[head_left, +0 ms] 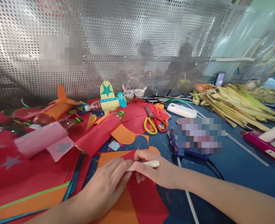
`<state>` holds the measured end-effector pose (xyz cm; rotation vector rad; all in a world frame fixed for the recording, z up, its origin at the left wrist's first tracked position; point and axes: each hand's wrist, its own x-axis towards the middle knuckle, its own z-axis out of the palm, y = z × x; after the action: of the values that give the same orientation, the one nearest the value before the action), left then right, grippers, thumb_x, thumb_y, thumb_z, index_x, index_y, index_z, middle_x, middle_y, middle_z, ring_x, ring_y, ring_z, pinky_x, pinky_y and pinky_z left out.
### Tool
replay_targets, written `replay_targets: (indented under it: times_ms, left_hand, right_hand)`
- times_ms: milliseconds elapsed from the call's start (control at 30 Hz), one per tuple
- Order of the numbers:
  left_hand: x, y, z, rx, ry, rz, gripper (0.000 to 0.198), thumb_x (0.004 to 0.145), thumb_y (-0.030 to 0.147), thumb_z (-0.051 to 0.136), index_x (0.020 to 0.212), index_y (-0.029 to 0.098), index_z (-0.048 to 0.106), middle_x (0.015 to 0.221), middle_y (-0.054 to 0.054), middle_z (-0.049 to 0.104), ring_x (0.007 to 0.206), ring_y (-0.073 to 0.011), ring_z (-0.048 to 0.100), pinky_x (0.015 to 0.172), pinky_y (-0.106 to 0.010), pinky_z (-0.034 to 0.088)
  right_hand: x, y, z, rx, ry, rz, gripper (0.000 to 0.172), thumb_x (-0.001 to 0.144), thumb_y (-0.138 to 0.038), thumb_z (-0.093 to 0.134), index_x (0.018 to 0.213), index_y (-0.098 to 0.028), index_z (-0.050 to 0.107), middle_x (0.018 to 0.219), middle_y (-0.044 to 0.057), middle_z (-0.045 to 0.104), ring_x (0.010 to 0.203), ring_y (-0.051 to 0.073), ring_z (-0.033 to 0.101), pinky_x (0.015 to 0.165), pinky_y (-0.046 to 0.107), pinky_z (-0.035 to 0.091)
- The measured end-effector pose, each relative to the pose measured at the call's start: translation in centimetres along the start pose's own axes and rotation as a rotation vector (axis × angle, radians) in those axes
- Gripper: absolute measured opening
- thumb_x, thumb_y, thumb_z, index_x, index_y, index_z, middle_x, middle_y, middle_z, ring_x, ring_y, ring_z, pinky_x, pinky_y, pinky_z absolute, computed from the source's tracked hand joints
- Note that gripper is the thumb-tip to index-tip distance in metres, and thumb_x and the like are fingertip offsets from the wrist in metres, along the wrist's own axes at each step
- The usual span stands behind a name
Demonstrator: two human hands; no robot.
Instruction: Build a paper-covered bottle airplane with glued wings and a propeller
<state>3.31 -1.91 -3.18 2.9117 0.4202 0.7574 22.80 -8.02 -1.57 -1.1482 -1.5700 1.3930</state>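
Note:
A cream marker pen (pixel 151 164) lies across my right hand (pixel 154 169), whose thumb and fingers are closed on it. Against the pen's left end rest the fingers of my left hand (pixel 111 179), curled and pressed together. What these left fingers grip, if anything, is hidden. Beneath both hands is a strip of red paper (pixel 146 199), lying over a sheet of orange paper (pixel 118 211). An orange rounded cutout (pixel 123 134) and a small pale blue scrap (pixel 114 145) are just beyond my hands.
Scissors (pixel 150 125) lie ahead, and a blue glue gun (pixel 179 152) is to the right. Paper-wrapped bottles (pixel 102 133) crowd the left. Dried corn husks (pixel 235 102) and a magenta power strip (pixel 265 144) are at right. Perforated metal sheeting (pixel 109 40) stands behind.

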Motion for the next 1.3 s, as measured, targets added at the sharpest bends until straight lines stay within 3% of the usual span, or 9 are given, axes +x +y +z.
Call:
replay_targets:
  times_ms: [200,400,600,767,1000,1100,1300]
  left_hand:
    - [0.7,0.8,-0.9,0.04,0.047,0.038,0.03,0.097,0.015,0.025,0.1,0.021,0.054,0.071,-0.002,0.065,0.059,-0.0163,0.062,0.056,-0.027,0.052]
    - [0.4,0.6,-1.6,0.064,0.045,0.103,0.03,0.098,0.014,0.027,0.1,0.02,0.057,0.072,-0.002,0.066,0.062,-0.0166,0.062,0.057,-0.028,0.051]
    - [0.2,0.3,-1.5,0.031,0.015,0.114,0.031,0.099,0.011,0.026,0.1,0.014,0.057,0.072,-0.002,0.065,0.062,-0.0153,0.06,0.061,-0.028,0.051]
    - [0.2,0.1,-1.7,0.012,-0.023,0.103,0.034,0.098,0.008,0.024,0.1,0.014,0.058,0.072,-0.002,0.066,0.064,-0.0147,0.06,0.062,-0.027,0.05]
    - [-1.2,0.0,-1.6,0.141,0.013,0.148,0.035,0.094,0.002,0.027,0.1,0.013,0.06,0.084,-0.004,0.07,0.078,-0.0171,0.065,0.073,-0.03,0.053]
    - [-1.4,0.5,-1.3,0.21,-0.026,0.174,0.041,0.094,0.0,0.02,0.106,0.011,0.058,0.09,-0.007,0.07,0.085,-0.0182,0.066,0.075,-0.03,0.055]
    - [-0.4,1.4,-0.1,0.159,0.059,0.033,0.028,0.099,0.019,0.026,0.1,0.013,0.053,0.079,-0.007,0.067,0.068,-0.0185,0.067,0.062,-0.03,0.056]
  right_hand:
    - [-0.4,0.0,0.1,-0.042,0.019,0.036,0.036,0.092,-0.051,0.044,0.073,-0.021,0.046,0.064,-0.002,0.054,0.057,0.011,0.045,0.053,0.023,0.033]
    - [-0.7,-0.1,0.1,-0.085,-0.017,0.048,0.033,0.092,-0.039,0.049,0.066,-0.02,0.039,0.058,-0.007,0.035,0.052,0.008,0.034,0.046,0.022,0.026]
    - [-0.5,-0.4,0.0,-0.162,-0.048,0.035,0.03,0.09,-0.031,0.05,0.065,-0.02,0.037,0.06,-0.006,0.037,0.055,0.008,0.036,0.05,0.021,0.028]
    - [-0.2,-0.2,-0.1,-0.2,-0.073,0.043,0.032,0.089,-0.04,0.05,0.067,-0.021,0.038,0.061,-0.006,0.04,0.055,0.009,0.037,0.051,0.022,0.028]
    - [-0.4,0.1,0.3,-0.263,-0.063,-0.057,0.032,0.09,-0.04,0.048,0.067,-0.021,0.037,0.06,-0.005,0.038,0.055,0.009,0.038,0.051,0.023,0.027]
    - [-0.6,0.1,0.4,-0.297,-0.068,-0.085,0.031,0.091,-0.036,0.049,0.068,-0.021,0.037,0.061,-0.006,0.037,0.057,0.009,0.039,0.053,0.023,0.028]
    - [-0.8,-0.2,0.4,-0.254,-0.044,-0.07,0.026,0.092,-0.035,0.05,0.071,-0.02,0.043,0.064,-0.006,0.043,0.058,0.009,0.041,0.051,0.021,0.03]
